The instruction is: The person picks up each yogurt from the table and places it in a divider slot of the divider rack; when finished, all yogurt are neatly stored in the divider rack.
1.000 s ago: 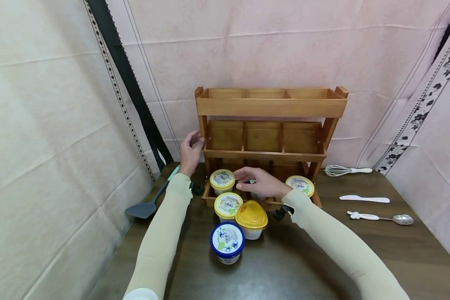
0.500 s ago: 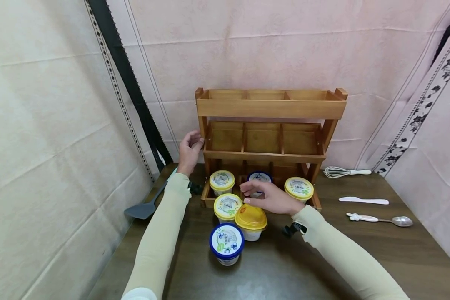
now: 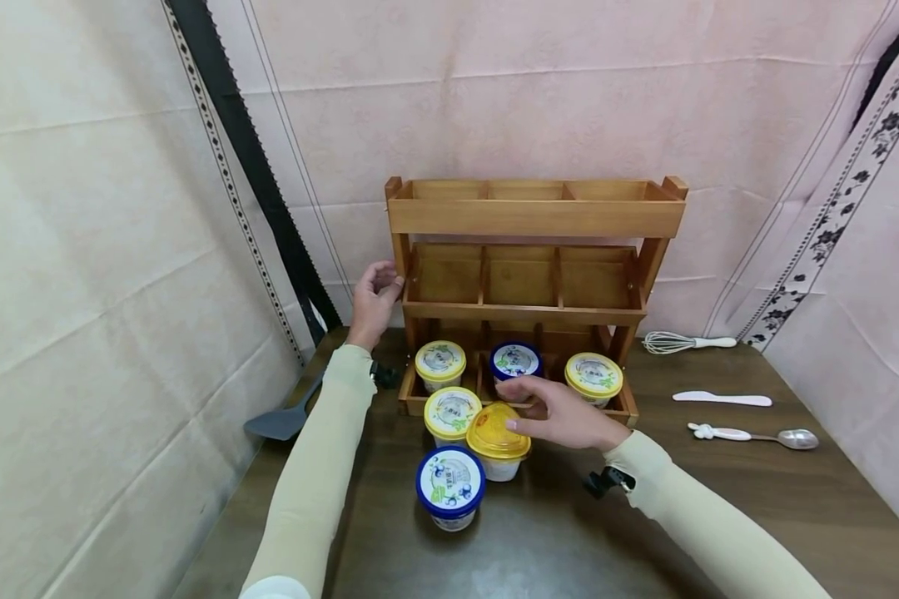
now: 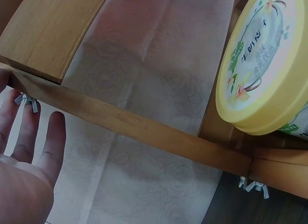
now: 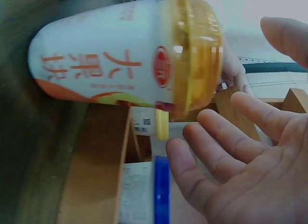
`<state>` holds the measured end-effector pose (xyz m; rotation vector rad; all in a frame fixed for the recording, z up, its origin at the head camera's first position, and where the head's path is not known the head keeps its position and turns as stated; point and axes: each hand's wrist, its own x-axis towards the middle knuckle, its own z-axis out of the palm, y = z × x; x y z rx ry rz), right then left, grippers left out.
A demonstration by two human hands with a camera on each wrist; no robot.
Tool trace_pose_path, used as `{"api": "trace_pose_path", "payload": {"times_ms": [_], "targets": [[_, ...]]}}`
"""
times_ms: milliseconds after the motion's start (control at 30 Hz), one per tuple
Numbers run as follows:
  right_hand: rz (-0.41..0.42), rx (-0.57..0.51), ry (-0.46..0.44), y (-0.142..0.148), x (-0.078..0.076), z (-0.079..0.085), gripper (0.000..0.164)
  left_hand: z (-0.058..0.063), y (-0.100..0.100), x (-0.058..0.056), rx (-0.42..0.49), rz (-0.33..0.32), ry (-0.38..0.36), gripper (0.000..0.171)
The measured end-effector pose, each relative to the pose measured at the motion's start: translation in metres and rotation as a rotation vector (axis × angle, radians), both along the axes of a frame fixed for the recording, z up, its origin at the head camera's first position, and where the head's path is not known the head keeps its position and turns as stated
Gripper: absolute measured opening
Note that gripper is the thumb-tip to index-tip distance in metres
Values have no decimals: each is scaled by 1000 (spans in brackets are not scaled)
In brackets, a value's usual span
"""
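My left hand (image 3: 373, 301) is at the left side post of a wooden three-tier rack (image 3: 524, 314). In the left wrist view its fingers (image 4: 53, 142) are fairly straight, with tips right at the post and a wing nut (image 4: 27, 102). My right hand (image 3: 562, 413) hovers around the cup with a domed yellow lid (image 3: 499, 437); the right wrist view shows a gap between its spread fingers (image 5: 219, 154) and the cup. A blue-lidded cup (image 3: 515, 361) stands in the bottom tier's middle compartment, between yellow-lidded cups at left (image 3: 440, 363) and right (image 3: 594, 376).
In front of the rack stand a flat yellow-lidded cup (image 3: 452, 413) and a blue-lidded cup (image 3: 450, 484). A grey spatula (image 3: 279, 423) lies at left. A whisk (image 3: 687, 342), white knife (image 3: 722, 399) and spoon (image 3: 752, 436) lie at right.
My right hand has let go of the blue-lidded cup in the middle compartment and drawn back toward the domed-lid cup. My left hand has stayed at the rack's side.
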<state>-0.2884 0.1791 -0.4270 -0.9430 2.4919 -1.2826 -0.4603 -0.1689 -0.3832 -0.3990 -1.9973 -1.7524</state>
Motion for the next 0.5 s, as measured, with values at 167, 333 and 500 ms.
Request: {"api": "trace_pose_path", "payload": {"times_ms": [167,333,500], "targets": [[27,-52,-33,4,4,-8,65,1,0,1,12,-1,2,33],[28,-53,-50,3,6,-20,69,-4,0,-4,19,-8,42,33],[20,-43,-62,2,8,-30,74,-8,-1,-5,16,-15,66,33]]}}
